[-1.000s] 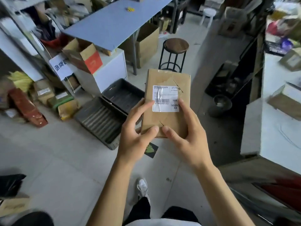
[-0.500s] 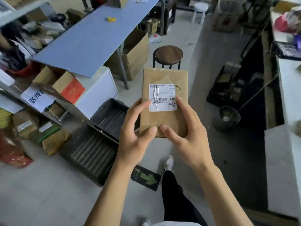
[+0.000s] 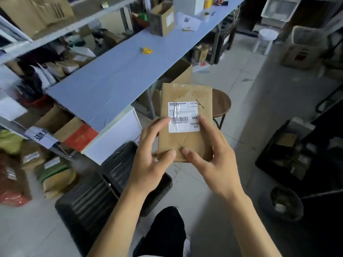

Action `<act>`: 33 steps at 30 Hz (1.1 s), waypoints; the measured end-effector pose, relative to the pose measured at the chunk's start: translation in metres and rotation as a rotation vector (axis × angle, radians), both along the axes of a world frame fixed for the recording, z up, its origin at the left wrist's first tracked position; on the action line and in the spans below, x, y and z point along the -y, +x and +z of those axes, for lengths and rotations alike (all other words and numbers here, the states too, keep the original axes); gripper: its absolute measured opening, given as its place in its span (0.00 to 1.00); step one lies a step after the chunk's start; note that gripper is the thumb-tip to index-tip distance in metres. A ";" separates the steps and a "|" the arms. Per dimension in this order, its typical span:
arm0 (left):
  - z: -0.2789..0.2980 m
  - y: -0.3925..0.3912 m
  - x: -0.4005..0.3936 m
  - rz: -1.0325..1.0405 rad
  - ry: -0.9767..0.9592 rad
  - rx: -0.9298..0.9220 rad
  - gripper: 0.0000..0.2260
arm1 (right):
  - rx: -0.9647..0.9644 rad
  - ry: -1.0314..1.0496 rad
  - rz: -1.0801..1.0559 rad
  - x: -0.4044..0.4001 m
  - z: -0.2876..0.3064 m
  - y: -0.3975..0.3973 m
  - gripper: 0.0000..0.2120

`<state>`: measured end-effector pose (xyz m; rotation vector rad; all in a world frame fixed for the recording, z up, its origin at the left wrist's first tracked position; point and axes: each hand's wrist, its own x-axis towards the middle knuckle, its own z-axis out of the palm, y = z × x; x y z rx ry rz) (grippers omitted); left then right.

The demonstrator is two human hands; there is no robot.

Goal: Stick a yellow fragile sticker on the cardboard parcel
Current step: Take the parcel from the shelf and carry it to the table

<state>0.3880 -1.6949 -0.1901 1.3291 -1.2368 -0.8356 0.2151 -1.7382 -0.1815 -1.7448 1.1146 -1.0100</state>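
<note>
I hold a flat brown cardboard parcel (image 3: 187, 145) upright in front of me, its white shipping label (image 3: 183, 115) facing me. My left hand (image 3: 151, 156) grips its lower left edge, thumb on the front. My right hand (image 3: 213, 156) grips the lower right, thumb and forefinger on the front. A small yellow pile of stickers (image 3: 147, 50) lies on the long blue-grey table (image 3: 111, 80), well beyond and to the left of the parcel.
A round wooden stool (image 3: 221, 103) stands behind the parcel. Black plastic crates (image 3: 104, 197) lie on the floor below my hands. Shelves with boxes (image 3: 55, 127) run along the left. An open carton (image 3: 161, 18) sits on the far table. A dark crate (image 3: 285, 156) and bin (image 3: 284, 203) stand right.
The view has moved forward toward the blue table, so more of its top and the yellow stickers show. Both hands keep the same grip on the parcel.
</note>
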 end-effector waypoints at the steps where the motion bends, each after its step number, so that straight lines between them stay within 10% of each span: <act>1: -0.003 0.002 0.020 0.019 0.001 -0.006 0.29 | 0.005 0.006 0.021 0.023 -0.002 0.004 0.35; 33: -0.021 0.217 0.565 0.632 0.137 -0.121 0.34 | -0.046 0.102 0.563 0.650 -0.027 0.292 0.32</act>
